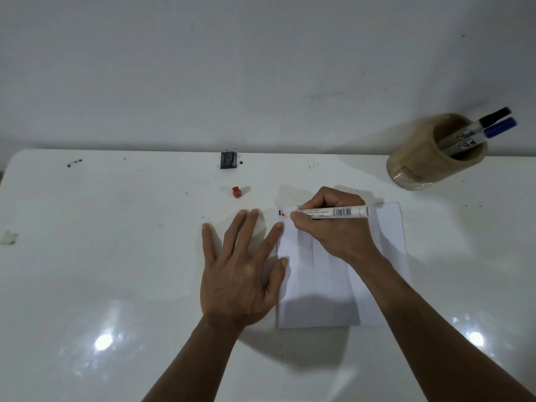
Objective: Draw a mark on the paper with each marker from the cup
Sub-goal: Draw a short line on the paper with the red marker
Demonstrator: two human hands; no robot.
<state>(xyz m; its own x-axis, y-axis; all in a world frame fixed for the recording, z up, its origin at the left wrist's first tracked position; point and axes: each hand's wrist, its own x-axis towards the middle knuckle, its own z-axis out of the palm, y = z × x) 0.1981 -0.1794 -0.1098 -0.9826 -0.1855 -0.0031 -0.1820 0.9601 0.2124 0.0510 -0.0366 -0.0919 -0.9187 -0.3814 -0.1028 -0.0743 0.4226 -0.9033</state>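
Observation:
A folded white paper [327, 291] lies on the white table [116, 256]. My right hand [330, 227] grips an uncapped red marker [339, 212], its tip touching the paper's top left corner, where small black, blue and red marks [281, 213] sit side by side. My left hand [240, 265] lies flat, fingers spread, with thumb and forefinger on the paper's left edge. The red cap [236, 191] stands on the table beyond my left hand. A wooden cup [429, 158] at the back right holds a black-capped marker [493, 116] and a blue-capped marker [499, 126].
A small dark grey block [229, 160] sits at the table's back edge, against the white wall. A scrap of tape [9, 237] sticks to the table at the far left. Dark specks dot the back of the table.

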